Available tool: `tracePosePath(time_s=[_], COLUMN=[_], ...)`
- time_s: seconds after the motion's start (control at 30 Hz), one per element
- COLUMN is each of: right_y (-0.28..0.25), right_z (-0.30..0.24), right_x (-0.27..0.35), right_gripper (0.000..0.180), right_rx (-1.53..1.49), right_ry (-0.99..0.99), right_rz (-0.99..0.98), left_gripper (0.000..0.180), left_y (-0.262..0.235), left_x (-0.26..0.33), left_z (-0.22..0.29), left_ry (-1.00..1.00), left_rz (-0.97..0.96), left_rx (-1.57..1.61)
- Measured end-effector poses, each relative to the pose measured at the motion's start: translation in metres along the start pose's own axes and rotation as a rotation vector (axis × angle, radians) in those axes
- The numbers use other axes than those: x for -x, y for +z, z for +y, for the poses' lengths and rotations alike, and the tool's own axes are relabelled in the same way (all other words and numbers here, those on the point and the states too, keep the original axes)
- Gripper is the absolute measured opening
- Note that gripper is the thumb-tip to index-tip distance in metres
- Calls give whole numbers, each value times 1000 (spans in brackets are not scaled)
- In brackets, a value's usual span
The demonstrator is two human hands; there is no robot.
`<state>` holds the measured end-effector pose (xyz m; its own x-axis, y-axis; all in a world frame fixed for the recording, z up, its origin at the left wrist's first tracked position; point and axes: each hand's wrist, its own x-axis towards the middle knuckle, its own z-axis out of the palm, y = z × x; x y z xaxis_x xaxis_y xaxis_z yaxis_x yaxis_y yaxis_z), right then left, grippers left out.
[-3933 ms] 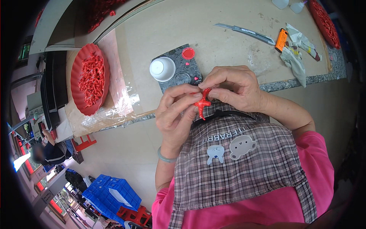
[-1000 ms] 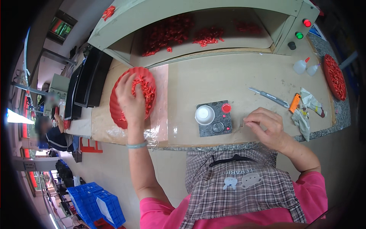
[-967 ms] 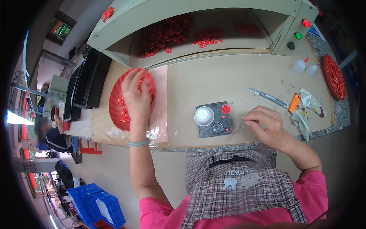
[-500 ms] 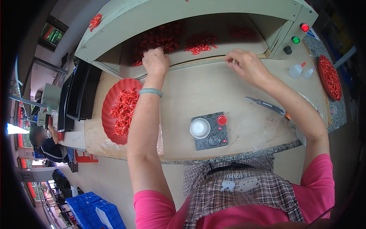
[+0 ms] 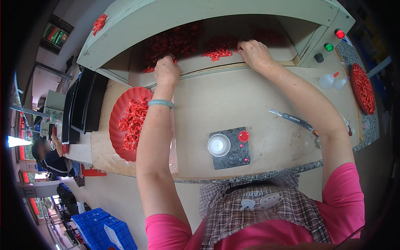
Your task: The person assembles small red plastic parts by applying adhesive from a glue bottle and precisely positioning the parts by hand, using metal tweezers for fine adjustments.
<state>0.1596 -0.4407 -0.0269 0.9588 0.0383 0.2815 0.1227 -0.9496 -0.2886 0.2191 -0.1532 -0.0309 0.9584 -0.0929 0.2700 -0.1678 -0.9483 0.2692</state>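
Observation:
Small glossy red pieces lie in piles inside a pale grey-green box with a wide front opening (image 5: pixel 200 23). My left hand (image 5: pixel 167 71) is at the opening's lower edge by the large left pile (image 5: pixel 177 41). Its fingers are curled closed, with a bit of red at the fingertips; what they hold is mostly hidden. My right hand (image 5: pixel 255 53) reaches in beside the middle pile (image 5: pixel 217 54), thumb and finger pinched at the pile's right edge. Whatever is in the pinch is too small to make out. Below my left hand, a red scalloped tray (image 5: pixel 118 112) holds more red pieces.
A dark stone block (image 5: pixel 221 163) bears a white cup (image 5: pixel 218 145) and a red cap (image 5: pixel 243 136). To the right lie a utility knife (image 5: pixel 293 119) and two squeeze bottles (image 5: pixel 328 81). Another red tray (image 5: pixel 354 83) sits far right. At left, black trays (image 5: pixel 89 100); a person (image 5: pixel 52 156) sits beyond.
My right hand has moved up and left, from the box's front edge to the middle pile. My left hand has shifted slightly down and left, staying by the left pile.

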Motion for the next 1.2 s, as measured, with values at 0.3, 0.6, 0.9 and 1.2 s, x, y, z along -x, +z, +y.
tracePosePath(time_s=[0.3, 0.6, 0.9, 1.2], right_y=[-33, -97, -100, -110], right_z=[6, -56, -66, -72], right_x=[36, 153, 211, 252], right_gripper=[14, 12, 10, 13], right_rx=[-911, -1411, -1073, -674], right_ry=[206, 59, -263, -448], right_rz=[-231, -240, 43, 211], left_gripper=[26, 18, 10, 10], left_y=[-59, -106, -97, -96], left_x=[44, 180, 249, 284], left_z=[45, 125, 142, 140], left_ry=[-151, -178, -265, -278], left_rz=[-240, -656, -628, -633], left_rx=[1093, 1815, 1949, 1885])
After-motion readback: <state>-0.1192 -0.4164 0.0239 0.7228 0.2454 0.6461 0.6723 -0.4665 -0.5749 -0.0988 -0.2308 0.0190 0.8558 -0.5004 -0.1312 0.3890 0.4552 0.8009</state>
